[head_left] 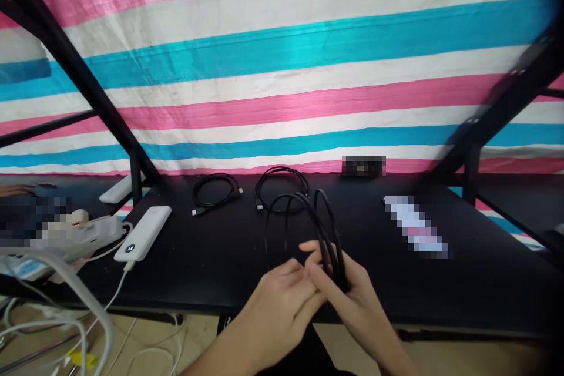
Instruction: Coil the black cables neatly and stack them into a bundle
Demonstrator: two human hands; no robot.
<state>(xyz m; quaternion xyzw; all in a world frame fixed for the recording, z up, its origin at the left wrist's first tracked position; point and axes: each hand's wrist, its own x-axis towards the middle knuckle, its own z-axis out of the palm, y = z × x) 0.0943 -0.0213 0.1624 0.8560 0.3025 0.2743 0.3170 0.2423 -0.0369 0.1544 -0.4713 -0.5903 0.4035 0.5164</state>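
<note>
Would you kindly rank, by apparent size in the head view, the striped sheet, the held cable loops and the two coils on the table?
1. Striped sheet
2. Held cable loops
3. Left coil and right coil: too alike to rank

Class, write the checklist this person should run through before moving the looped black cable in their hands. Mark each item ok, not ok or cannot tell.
1. Held cable gripped by the right hand: ok.
2. Left hand gripping it too: cannot tell, fingers partly hidden.
3. Both its ends in sight: not ok, neither shows.
4. Left coil apart from the hands: ok.
5. Right coil untouched by the held loops: cannot tell, they overlap in view.
</note>
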